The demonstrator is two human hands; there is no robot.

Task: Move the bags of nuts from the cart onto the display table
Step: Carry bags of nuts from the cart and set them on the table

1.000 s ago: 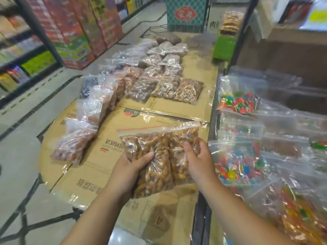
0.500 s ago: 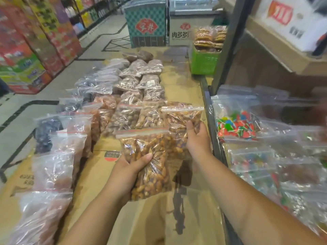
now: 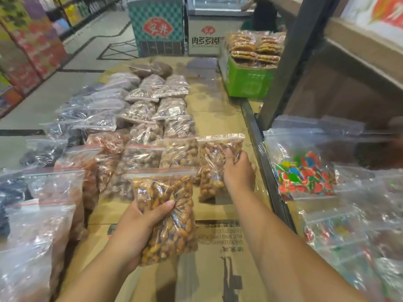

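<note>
The left hand point(image 3: 139, 227) is closed around a bag of nuts point(image 3: 165, 214), thumb across its front and fingers hidden behind it. This near bag stands roughly upright in the grip, its long axis running away from the person, with the red-striped zip seal at the far end, above the thumb. It is lifted clear of the cardboard-covered table point(image 3: 218, 247) below the hand.

The right hand point(image 3: 238, 171) grips a second bag point(image 3: 216, 164), thumb on its front and fingers wrapped round its right edge. That far bag also runs lengthwise away from the person, seal at the far end beyond the thumb, tilted a little to the right. Its lower end is at or just above the cardboard; whether it touches cannot be told. It sits beyond and to the right of the left hand, and its left edge comes close to the bag row point(image 3: 152, 131) already laid out on the table.

Those rows stretch away beyond and left of both hands, seals mostly toward the person's far side. To the right of the right hand, past a dark metal rail point(image 3: 266, 171), lie candy bags point(image 3: 303, 173). Far beyond the right hand stands a green box point(image 3: 248, 81).
</note>
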